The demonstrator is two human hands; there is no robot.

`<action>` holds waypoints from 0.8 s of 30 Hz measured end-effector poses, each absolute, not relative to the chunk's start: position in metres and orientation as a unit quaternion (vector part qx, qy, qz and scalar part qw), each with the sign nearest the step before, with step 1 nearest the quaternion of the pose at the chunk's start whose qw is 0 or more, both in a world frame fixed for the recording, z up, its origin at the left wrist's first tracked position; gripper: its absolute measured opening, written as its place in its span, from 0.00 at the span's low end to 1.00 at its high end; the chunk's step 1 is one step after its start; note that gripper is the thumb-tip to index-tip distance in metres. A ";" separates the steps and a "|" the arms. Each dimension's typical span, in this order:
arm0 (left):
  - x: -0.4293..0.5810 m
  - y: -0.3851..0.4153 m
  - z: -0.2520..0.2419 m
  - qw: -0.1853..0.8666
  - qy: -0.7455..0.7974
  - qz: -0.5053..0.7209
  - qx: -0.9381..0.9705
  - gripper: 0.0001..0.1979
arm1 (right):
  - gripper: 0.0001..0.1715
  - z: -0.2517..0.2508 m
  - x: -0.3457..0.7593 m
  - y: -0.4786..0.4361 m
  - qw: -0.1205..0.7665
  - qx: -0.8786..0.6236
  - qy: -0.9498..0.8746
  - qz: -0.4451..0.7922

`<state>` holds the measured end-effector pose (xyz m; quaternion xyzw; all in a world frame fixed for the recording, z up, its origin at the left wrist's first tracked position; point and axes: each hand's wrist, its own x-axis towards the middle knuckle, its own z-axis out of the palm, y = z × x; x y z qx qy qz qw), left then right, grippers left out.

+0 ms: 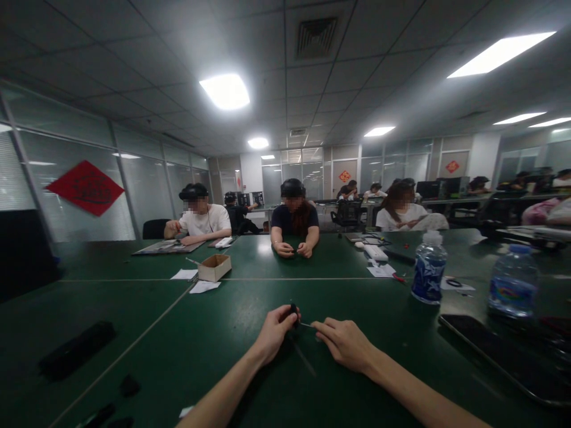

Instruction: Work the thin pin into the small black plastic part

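My left hand [275,333] is closed in a pinch around a small black object [293,311] held just above the green table [187,351]. My right hand [343,343] is closed too, its fingertips pinching a thin pale metal pin or wire [307,324] that points toward the black object. The two hands sit close together near the table's middle, fingertips a few centimetres apart. What the black object is I cannot make out.
Two water bottles [428,268] [513,288] stand to the right, next to a dark tablet [508,356]. A small cardboard box [215,267] and paper slips [204,286] lie ahead left. Dark items [75,355] lie at the near left. Several people sit across the table.
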<state>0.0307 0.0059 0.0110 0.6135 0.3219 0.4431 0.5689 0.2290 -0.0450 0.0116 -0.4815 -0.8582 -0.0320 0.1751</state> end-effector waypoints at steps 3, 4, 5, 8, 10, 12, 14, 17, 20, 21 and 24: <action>0.031 0.009 0.009 0.562 0.322 0.442 0.620 0.16 | 0.19 0.012 0.228 -0.045 0.177 -0.489 -0.854 -0.031; 0.031 0.011 0.008 0.561 0.320 0.442 0.622 0.16 | 0.19 0.012 0.228 -0.046 0.178 -0.491 -0.852 -0.032; 0.031 0.012 0.006 0.561 0.319 0.442 0.623 0.16 | 0.19 0.012 0.227 -0.046 0.179 -0.493 -0.851 -0.033; 0.031 0.014 0.004 0.562 0.313 0.449 0.620 0.17 | 0.18 0.012 0.227 -0.046 0.186 -0.495 -0.848 -0.022; 0.031 0.012 0.005 0.564 0.312 0.440 0.625 0.17 | 0.19 0.011 0.228 -0.043 0.218 -0.504 -0.835 -0.004; 0.032 0.009 0.007 0.568 0.311 0.406 0.645 0.16 | 0.20 0.009 0.229 -0.038 0.279 -0.533 -0.799 0.011; 0.033 0.006 0.009 0.567 0.310 0.374 0.665 0.15 | 0.22 0.007 0.231 -0.034 0.322 -0.561 -0.763 0.018; 0.033 0.007 0.008 0.568 0.316 0.397 0.649 0.15 | 0.22 0.007 0.231 -0.034 0.294 -0.549 -0.782 0.021; 0.033 0.013 0.000 0.584 0.321 0.452 0.593 0.18 | 0.20 0.011 0.230 -0.040 0.260 -0.515 -0.817 0.023; 0.033 0.014 -0.002 0.590 0.320 0.464 0.578 0.18 | 0.20 0.012 0.229 -0.042 0.252 -0.503 -0.826 0.024; 0.032 0.015 -0.004 0.593 0.317 0.466 0.575 0.19 | 0.19 0.017 0.228 -0.047 0.226 -0.478 -0.848 0.024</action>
